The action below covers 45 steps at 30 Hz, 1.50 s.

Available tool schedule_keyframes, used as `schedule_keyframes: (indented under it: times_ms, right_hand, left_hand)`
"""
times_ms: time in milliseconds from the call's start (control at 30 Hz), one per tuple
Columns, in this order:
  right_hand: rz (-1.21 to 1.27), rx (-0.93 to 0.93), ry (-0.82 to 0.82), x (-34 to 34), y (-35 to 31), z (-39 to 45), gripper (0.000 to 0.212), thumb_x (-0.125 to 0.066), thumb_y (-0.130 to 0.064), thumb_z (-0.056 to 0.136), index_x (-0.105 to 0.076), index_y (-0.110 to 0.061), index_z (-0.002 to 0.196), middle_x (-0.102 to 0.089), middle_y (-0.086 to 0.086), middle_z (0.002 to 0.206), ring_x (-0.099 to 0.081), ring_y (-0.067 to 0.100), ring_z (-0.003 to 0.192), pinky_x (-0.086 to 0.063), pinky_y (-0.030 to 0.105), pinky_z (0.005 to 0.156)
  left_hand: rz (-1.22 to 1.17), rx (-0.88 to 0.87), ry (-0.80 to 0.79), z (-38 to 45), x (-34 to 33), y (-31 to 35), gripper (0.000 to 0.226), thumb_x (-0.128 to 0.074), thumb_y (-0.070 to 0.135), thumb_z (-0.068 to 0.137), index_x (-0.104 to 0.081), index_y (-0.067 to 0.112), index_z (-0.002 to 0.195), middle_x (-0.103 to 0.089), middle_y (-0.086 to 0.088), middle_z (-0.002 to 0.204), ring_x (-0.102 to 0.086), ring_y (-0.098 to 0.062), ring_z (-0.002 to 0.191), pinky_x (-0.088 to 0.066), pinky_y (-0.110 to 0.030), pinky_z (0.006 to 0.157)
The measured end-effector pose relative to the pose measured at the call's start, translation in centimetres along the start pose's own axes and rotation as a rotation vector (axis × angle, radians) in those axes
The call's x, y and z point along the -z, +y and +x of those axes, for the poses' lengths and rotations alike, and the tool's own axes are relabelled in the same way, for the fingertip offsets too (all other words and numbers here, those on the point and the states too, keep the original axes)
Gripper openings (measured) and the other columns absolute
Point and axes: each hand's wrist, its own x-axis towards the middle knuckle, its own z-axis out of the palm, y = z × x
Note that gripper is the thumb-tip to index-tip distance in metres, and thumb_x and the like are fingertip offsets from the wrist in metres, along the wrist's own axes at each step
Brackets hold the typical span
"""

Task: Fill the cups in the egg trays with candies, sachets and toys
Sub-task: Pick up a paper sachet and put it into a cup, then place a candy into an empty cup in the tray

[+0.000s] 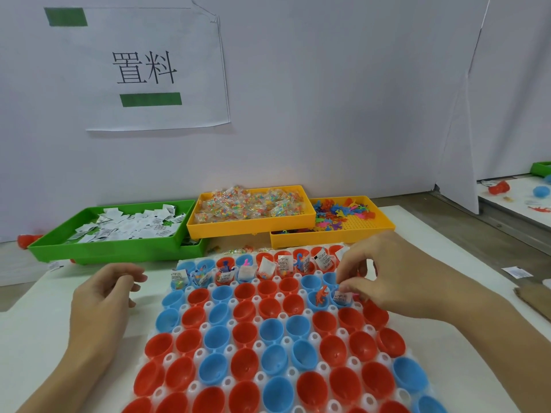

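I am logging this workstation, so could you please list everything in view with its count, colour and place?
egg tray: one, white, near centre of table
cups: many, red and blue, in the tray; far row filled
green bin: one, far left, holds white sachets
yellow bin: one, far centre, holds candy packets
second yellow bin: one, far right, holds coloured toys
paper sign: one, white, on wall
left hand: loosely curled, left of tray
right hand: pinching a sachet at a blue cup
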Motion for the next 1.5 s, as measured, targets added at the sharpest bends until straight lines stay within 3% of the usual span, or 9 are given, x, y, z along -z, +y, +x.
schedule_keyframes:
  times_ms: [367,467,667,733,800,900,1067,1200,1500]
  right_hand:
    - [0.091,0.027,0.248,-0.2,1.3,0.4,0.013,-0.069,-0.022,0.091,-0.078,-0.031,0.087,-0.069,-0.020,0.077,-0.058,-0.001,0.089,-0.043,0.008,0.073]
    - [0.089,0.012,0.331,-0.5,2.0,0.7,0.014,-0.066,-0.019,0.093,-0.078,-0.027,0.090,-0.071,-0.017,0.083,-0.058,0.000,0.090,-0.043,0.007,0.073]
    - [0.087,-0.018,0.388,-1.3,2.4,1.1,0.016,-0.062,-0.021,0.096,-0.076,-0.028,0.097,-0.071,-0.016,0.090,-0.059,-0.001,0.086,-0.043,0.004,0.072]
    - [0.098,-0.024,0.381,-1.5,2.4,1.1,0.016,-0.062,-0.021,0.096,-0.076,-0.028,0.098,-0.071,-0.016,0.091,-0.060,-0.001,0.083,-0.043,0.004,0.071]
    - [0.103,-0.022,0.372,-1.6,2.4,1.1,0.016,-0.062,-0.022,0.096,-0.076,-0.029,0.098,-0.071,-0.016,0.091,-0.060,-0.002,0.083,-0.043,0.004,0.070]
    - [0.109,-0.028,0.344,-1.8,2.4,1.1,0.015,-0.061,-0.025,0.097,-0.074,-0.031,0.100,-0.070,-0.018,0.093,-0.060,-0.002,0.086,-0.043,0.006,0.063]
    - [0.127,-0.016,0.344,-1.8,2.5,1.1,0.014,-0.062,-0.024,0.096,-0.075,-0.030,0.097,-0.070,-0.017,0.091,-0.060,0.000,0.086,-0.045,0.008,0.067]
    - [0.137,-0.015,0.343,-1.6,2.6,1.0,0.014,-0.060,-0.026,0.097,-0.074,-0.030,0.098,-0.069,-0.017,0.091,-0.059,-0.001,0.086,-0.047,0.010,0.071]
    - [0.131,-0.027,0.343,-1.4,2.5,1.0,0.015,-0.059,-0.027,0.098,-0.074,-0.031,0.099,-0.068,-0.018,0.090,-0.058,-0.001,0.084,-0.049,0.012,0.072]
  left_hand:
    - [0.117,-0.125,-0.034,-1.0,-0.4,3.4,0.030,-0.053,-0.003,0.092,-0.068,0.021,0.082,-0.071,0.000,0.084,-0.063,-0.020,0.082,-0.051,-0.033,0.071]
    - [0.177,-0.238,-0.255,-0.7,-1.5,6.9,0.020,-0.061,0.006,0.092,-0.072,0.022,0.084,-0.072,0.006,0.073,-0.065,-0.006,0.071,-0.050,-0.014,0.061]
    - [0.627,-0.450,-0.706,2.3,-8.3,12.1,0.025,-0.062,0.025,0.095,-0.076,0.015,0.077,-0.070,0.000,0.071,-0.061,-0.017,0.064,-0.047,-0.018,0.057]
    - [0.820,-0.477,-0.837,3.4,-10.9,12.1,0.019,-0.059,0.013,0.097,-0.078,0.013,0.099,-0.074,0.000,0.089,-0.064,-0.013,0.076,-0.050,-0.015,0.067]
    - [1.013,-0.495,-0.970,3.9,-12.9,11.4,0.041,-0.054,-0.006,0.092,-0.068,0.016,0.125,-0.068,-0.002,0.121,-0.065,-0.015,0.105,-0.054,-0.026,0.090]
    - [1.214,-0.650,-1.105,4.0,-14.4,10.8,0.054,-0.056,-0.011,0.088,-0.060,0.019,0.133,-0.061,-0.002,0.131,-0.060,-0.019,0.116,-0.051,-0.028,0.092]
    - [1.355,-0.790,-1.113,5.0,-15.2,10.6,0.019,-0.053,0.003,0.096,-0.067,0.013,0.103,-0.062,-0.004,0.097,-0.064,-0.022,0.090,-0.057,-0.039,0.083]
    - [1.362,-0.821,-1.092,4.9,-15.1,10.3,0.018,-0.051,0.007,0.098,-0.066,0.009,0.108,-0.063,-0.007,0.104,-0.062,-0.019,0.088,-0.052,-0.026,0.075]
    - [1.268,-0.946,-1.002,5.5,-14.0,10.7,0.023,-0.054,0.002,0.097,-0.065,0.014,0.114,-0.063,-0.002,0.109,-0.062,-0.015,0.094,-0.053,-0.025,0.079]
